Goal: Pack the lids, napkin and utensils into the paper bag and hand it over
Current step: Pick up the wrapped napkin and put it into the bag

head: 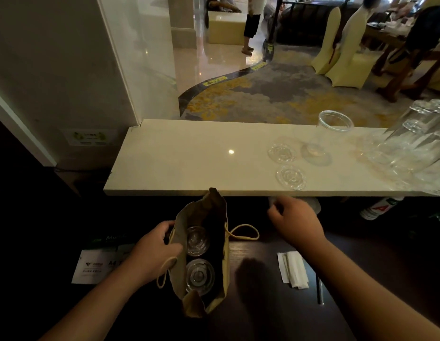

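Beyond our pale stone counter ledge (pixel 189 156) lies a hall of patterned carpet and cloth-covered chairs. Below the ledge, on a dark wooden desk (pixel 258 316), stands our brown paper bag (pixel 201 215) with twisted cord handles, its mouth wide open. Our left hand (pixel 152 252) grips the bag's left wall, thumb hooked over the rim and fingers (pixel 162 230) curled outside it. Just past that thumb, inside the bag, we see two clear round plastic lids (pixel 198 257) lying one beyond the other. Our right hand (pixel 297 220) hangs under the ledge's front edge, well apart from the bag, fingers bent loosely; whether they hold anything we cannot tell. Near that wrist, on the desk, lie a white folded paper napkin (pixel 283 267) and white paper-wrapped utensils (pixel 296 269), touching, with a thin dark straw-like stick (pixel 319 289) beside them. Above the right fingertips, on the ledge, rest two more clear lids (pixel 286 166), a clear plastic cup (pixel 322 139) and stacked glass tumblers (pixel 418 148).
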The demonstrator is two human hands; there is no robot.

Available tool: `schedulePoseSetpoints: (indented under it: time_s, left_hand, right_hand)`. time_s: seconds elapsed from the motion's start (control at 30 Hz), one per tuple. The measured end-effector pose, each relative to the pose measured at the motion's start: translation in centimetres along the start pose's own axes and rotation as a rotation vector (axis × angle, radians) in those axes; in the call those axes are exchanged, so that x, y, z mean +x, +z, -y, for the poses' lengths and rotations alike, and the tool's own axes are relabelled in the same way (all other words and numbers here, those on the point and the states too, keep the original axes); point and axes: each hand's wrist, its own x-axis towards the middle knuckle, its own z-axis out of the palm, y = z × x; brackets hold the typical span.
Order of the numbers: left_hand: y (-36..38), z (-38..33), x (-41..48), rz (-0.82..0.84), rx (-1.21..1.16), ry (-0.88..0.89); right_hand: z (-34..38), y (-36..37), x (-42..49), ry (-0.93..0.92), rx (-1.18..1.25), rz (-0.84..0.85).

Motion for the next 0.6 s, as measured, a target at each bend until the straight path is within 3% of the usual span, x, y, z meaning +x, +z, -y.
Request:
schedulePoseSetpoints:
  time_s: [0.3, 0.6]
  left_hand:
    - [0.4, -0.1, 0.2, 0.006, -0.001, -0.029]
    - [0.7, 0.9, 1.3, -0.014, -0.060, -0.060]
  right_hand:
    - [-10.7, 7.4, -4.7, 0.361, -0.133, 0.359]
    - [-11.5, 10.1, -6.8, 0.463, -0.119, 0.438]
